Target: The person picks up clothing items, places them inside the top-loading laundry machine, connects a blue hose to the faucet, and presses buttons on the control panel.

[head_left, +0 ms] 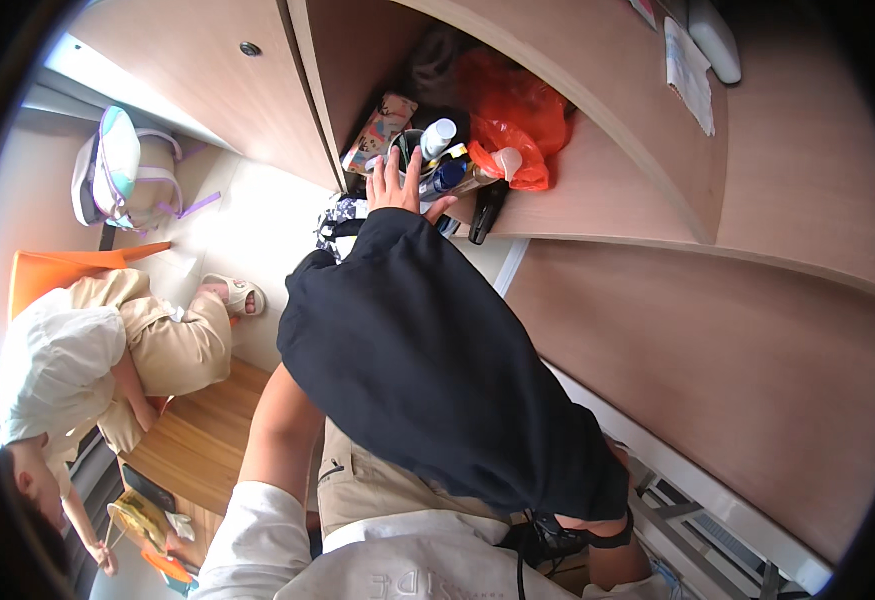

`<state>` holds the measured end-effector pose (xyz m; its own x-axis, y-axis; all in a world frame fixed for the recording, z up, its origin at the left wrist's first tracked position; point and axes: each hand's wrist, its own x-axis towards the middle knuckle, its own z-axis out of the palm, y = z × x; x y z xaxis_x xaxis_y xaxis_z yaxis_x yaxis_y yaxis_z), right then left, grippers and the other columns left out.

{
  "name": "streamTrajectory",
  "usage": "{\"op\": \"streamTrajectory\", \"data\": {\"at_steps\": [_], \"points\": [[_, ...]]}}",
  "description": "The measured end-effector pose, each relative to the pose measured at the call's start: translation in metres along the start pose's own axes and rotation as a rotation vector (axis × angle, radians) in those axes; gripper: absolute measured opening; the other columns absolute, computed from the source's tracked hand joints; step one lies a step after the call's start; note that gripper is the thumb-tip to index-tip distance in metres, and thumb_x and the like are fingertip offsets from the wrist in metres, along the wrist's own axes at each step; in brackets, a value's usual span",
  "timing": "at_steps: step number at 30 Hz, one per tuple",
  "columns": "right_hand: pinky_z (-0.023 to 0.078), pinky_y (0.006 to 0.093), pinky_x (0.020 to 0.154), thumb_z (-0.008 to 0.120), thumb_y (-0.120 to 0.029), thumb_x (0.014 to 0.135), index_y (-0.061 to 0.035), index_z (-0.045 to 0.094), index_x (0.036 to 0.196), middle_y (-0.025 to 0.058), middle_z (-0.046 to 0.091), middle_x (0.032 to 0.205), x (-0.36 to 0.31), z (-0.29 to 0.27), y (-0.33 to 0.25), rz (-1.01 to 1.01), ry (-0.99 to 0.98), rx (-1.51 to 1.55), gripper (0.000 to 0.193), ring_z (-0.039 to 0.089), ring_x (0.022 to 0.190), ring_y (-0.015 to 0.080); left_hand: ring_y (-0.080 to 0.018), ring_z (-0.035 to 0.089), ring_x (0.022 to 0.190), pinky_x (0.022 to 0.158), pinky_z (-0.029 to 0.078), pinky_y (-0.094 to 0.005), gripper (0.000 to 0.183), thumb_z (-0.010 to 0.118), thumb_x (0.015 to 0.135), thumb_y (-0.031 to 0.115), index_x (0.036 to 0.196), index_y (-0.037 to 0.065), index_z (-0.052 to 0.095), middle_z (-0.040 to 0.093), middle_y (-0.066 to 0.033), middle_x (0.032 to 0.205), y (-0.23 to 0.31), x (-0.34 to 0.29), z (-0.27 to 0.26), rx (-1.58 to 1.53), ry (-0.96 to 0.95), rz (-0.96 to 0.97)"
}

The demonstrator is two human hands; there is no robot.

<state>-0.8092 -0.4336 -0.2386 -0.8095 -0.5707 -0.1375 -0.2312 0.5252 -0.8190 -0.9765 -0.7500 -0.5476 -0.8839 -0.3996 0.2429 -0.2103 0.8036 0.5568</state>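
one black garment [438,360] touches one spread left hand [398,188]

The head view looks steeply down from close above the wearer's shirt [358,572] at six o'clock, past the left fingers [394,172], toward a farther shelf [608,190] near twelve.

Bottles [445,178] in cupboard [613,190], bag [518,100] behind, backpack [128,170] far left
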Motion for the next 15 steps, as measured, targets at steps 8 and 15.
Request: {"op": "streamTrajectory", "data": {"at_steps": [8,15], "points": [[0.05,0.0419,0.103,0.081,-0.025,0.072,0.0009,0.055,0.136,0.022,0.061,0.134,-0.024,-0.024,0.002,-0.206,-0.047,-0.5,0.074,0.064,0.117,0.0357,-0.0372,0.04,0.14,0.115,0.032,-0.0472,0.083,0.071,0.086,0.046,0.154,0.012,0.038,0.04,-0.0195,0.154,0.02,-0.102,-0.023,-0.282,-0.332,0.156],[0.053,0.0392,0.095,0.081,-0.013,0.071,-0.0039,0.074,0.104,0.0216,0.069,0.118,0.015,-0.01,-0.022,-0.287,-0.064,-0.613,0.035,0.069,0.105,0.0338,-0.0364,0.043,0.138,0.114,0.034,-0.0459,0.077,0.071,0.087,0.042,0.151,0.01,0.041,0.043,-0.0192,0.151,-0.006,-0.222,-0.069,-0.416,-0.521,0.131]]}}
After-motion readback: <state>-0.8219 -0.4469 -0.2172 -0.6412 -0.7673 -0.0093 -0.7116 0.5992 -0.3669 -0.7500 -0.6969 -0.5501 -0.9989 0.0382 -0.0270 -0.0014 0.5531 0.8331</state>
